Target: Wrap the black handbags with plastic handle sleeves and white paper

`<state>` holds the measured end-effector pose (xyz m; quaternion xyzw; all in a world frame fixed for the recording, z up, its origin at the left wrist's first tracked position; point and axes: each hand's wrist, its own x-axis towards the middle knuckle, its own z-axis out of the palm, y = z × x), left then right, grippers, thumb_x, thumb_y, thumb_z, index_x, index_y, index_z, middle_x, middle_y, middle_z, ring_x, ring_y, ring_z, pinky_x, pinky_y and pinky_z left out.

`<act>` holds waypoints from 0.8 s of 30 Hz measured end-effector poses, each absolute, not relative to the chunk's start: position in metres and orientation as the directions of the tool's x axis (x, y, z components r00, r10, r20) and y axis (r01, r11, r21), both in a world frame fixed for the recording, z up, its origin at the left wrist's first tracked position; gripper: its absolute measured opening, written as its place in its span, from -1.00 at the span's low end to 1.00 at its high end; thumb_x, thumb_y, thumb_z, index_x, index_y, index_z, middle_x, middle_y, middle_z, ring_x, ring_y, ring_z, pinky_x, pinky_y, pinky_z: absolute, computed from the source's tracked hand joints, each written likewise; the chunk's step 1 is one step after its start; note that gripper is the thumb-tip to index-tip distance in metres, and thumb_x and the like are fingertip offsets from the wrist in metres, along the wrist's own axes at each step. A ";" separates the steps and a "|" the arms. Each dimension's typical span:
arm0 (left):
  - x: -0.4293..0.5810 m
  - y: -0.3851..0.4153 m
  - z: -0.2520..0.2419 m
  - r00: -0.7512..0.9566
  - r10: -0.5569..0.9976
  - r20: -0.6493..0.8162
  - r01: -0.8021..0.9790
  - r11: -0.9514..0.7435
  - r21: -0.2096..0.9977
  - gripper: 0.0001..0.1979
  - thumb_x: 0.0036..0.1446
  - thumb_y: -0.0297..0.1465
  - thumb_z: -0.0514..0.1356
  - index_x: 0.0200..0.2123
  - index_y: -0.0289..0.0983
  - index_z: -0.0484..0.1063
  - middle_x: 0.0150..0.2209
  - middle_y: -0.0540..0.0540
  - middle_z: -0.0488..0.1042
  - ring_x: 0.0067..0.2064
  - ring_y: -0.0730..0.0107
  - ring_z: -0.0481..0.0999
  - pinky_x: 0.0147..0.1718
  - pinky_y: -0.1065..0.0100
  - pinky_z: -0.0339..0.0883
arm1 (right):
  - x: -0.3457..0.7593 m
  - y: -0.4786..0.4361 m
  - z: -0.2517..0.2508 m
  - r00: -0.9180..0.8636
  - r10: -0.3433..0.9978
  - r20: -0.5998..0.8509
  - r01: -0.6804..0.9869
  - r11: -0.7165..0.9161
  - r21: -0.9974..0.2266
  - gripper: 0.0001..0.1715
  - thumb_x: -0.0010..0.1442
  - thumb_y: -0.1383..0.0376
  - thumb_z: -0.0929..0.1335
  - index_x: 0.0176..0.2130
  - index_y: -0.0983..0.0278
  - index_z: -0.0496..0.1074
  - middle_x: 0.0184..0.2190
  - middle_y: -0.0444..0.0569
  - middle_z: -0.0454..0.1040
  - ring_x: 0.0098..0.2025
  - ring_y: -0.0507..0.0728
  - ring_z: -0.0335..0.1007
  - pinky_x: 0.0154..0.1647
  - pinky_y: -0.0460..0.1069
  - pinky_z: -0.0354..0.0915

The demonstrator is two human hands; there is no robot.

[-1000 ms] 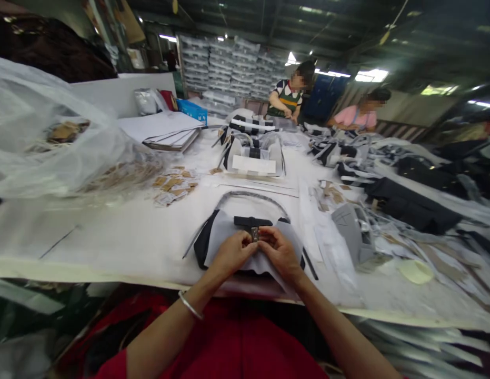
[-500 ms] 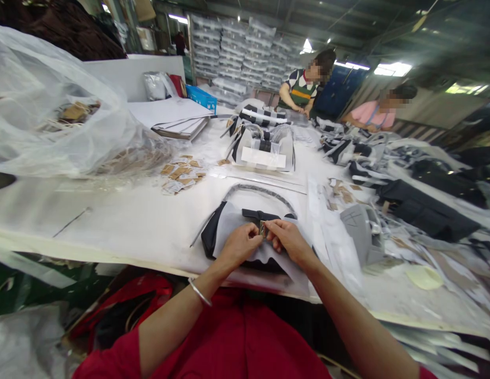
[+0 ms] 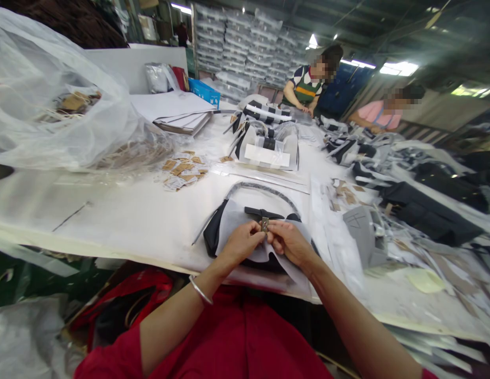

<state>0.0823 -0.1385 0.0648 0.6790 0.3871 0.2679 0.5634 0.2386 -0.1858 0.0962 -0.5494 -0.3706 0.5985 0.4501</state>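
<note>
In front of me on the white table lies a black handbag [image 3: 213,231], its wrapped handle [image 3: 264,186] arching up at the back. A pale sheet of wrapping [image 3: 232,213] covers much of the bag's front. At the middle, a black strap [image 3: 264,213] ends in a small metal clasp [image 3: 265,225]. My left hand [image 3: 241,242] pinches the clasp's left edge between thumb and fingers. From the other side, my right hand [image 3: 289,241] grips its right edge, with the fingers curled under. The lower part of the bag is partly hidden by my hands and the wrapping.
Brown and white tags [image 3: 185,171] lie in a pile beyond the bag, near a large clear plastic bag [image 3: 71,121]. Wrapped handbags [image 3: 268,142] stand farther back. More black bags [image 3: 430,210] crowd the right. Two people [image 3: 306,89] work across the table.
The camera view has shifted slightly. Both hands stay at the clasp, whose face now shows more plainly between my fingers.
</note>
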 end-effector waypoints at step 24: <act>0.081 -0.134 0.065 0.534 0.838 -0.111 0.061 0.093 0.994 -0.83 0.06 -0.31 0.10 -0.39 -0.27 0.43 -0.46 0.01 0.45 -0.40 0.40 0.46 -0.36 0.38 0.39 | 0.224 -0.191 0.087 0.218 0.941 -0.258 0.172 -0.297 -0.939 -0.66 -0.02 0.04 0.47 -0.44 0.27 0.45 -0.65 -0.18 0.41 -0.71 -0.06 0.16 -0.73 -0.15 0.09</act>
